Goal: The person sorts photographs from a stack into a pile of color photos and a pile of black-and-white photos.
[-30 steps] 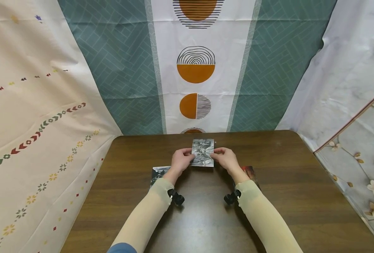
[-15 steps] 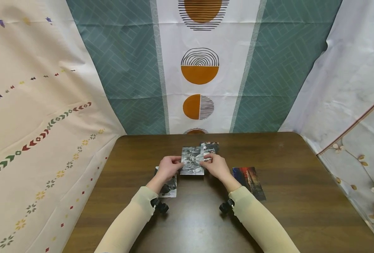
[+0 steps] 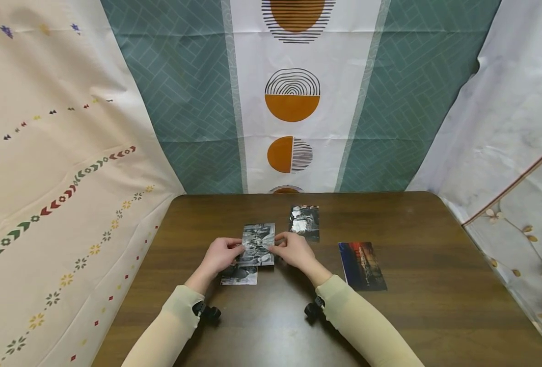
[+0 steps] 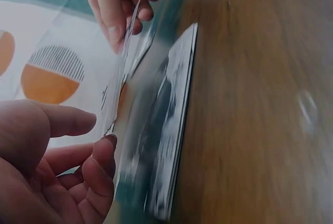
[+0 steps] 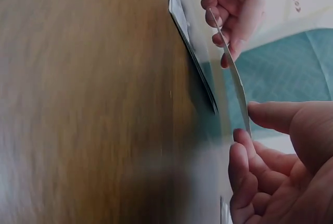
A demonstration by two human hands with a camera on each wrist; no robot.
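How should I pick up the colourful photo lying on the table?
The colour photo lies flat on the table, alone, to the right of the right hand. Being thin and flat, it probably offers no grip from above: come from the right, lift its long right edge with a fingertip, then pinch that edge.

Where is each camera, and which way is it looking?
Head: above, looking forward and down at the table; both arms and hands show.
Left wrist: low over the table, looking along the held photo; left hand near, right hand beyond.
Right wrist: the mirror view of that.
All three share the held photo and both hands.
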